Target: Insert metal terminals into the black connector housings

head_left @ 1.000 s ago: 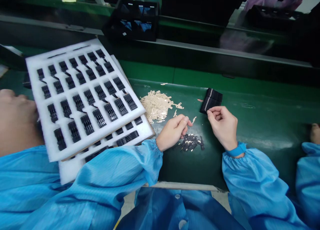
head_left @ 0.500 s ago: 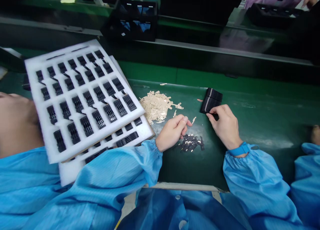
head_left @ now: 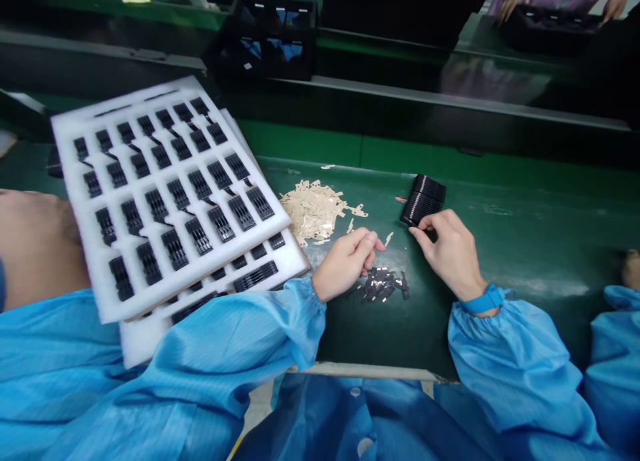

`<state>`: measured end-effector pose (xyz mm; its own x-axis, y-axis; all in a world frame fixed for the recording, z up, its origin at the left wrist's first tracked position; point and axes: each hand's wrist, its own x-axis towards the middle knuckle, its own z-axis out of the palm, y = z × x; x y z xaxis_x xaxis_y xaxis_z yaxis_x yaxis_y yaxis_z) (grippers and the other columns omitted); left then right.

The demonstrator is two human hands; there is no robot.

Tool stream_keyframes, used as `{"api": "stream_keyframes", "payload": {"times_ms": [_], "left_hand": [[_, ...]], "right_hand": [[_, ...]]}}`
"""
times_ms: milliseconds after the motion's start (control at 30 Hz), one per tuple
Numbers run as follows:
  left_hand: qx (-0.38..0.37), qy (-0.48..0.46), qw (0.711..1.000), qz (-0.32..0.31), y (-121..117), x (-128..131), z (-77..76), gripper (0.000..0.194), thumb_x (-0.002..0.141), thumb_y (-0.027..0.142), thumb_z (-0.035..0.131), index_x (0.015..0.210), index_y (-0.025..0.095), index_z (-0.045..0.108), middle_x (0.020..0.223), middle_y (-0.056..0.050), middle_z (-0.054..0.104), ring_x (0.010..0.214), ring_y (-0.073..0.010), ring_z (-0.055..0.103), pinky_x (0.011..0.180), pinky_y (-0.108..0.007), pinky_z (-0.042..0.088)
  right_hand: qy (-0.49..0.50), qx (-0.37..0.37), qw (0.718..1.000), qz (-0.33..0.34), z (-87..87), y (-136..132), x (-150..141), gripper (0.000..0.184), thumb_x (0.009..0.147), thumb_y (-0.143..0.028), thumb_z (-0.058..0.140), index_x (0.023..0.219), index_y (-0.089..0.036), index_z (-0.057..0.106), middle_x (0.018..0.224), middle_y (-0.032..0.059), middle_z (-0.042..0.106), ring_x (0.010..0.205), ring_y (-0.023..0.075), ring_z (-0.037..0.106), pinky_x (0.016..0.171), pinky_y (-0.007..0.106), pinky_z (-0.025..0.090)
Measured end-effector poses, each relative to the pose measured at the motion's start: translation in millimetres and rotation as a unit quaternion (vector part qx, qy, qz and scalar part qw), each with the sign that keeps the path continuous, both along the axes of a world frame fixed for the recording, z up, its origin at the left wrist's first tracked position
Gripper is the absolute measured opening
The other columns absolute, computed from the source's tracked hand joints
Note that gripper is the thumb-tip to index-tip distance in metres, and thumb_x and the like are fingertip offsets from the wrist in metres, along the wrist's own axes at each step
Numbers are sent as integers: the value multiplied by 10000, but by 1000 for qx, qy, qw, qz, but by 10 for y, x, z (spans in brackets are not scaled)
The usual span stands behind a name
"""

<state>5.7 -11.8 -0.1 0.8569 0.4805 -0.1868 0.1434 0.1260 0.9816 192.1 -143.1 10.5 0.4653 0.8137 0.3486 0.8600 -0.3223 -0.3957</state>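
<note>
- The green worktop (head_left: 525, 267) is the largest thing, and it carries all the others.
- The upper foam tray (head_left: 260, 233) is white, with black parts standing in rows of slots; it lies at the left side.
- The lower foam tray (head_left: 293, 262) is under it, turned a little, so only its edges are visible.
- The right hand (head_left: 447, 247) has a narrow grip, thumb and forefinger brought near each other. The left hand (head_left: 347, 257) also has a narrow grip, thumb against forefinger. I cannot tell if either one holds a small piece, because the fingers cover that place.
- The pale pile (head_left: 315, 211) of thin flat pieces lies between the trays and the left hand.
- The black ribbed block (head_left: 425, 197) lies tilted on the worktop, its lower end at the right hand's fingertips.
- The dark pile (head_left: 383, 284) lies between the hands, just beside the left one.
- A single pale piece (head_left: 389, 239) lies near the left fingertips.
</note>
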Motion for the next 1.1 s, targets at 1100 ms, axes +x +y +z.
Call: {"api": "stream_keyframes", "payload": {"times_ms": [1100], "left_hand": [[-70, -48, 989, 120, 50, 63, 26, 66, 987, 216, 508, 995, 177, 455, 863, 5, 641, 624, -63, 607, 618, -218, 532]], "right_hand": [[267, -125, 921, 255, 73, 37, -172, 198, 1004, -367, 538, 909, -212, 614, 862, 25, 628, 722, 154, 551, 678, 280, 450]]}}
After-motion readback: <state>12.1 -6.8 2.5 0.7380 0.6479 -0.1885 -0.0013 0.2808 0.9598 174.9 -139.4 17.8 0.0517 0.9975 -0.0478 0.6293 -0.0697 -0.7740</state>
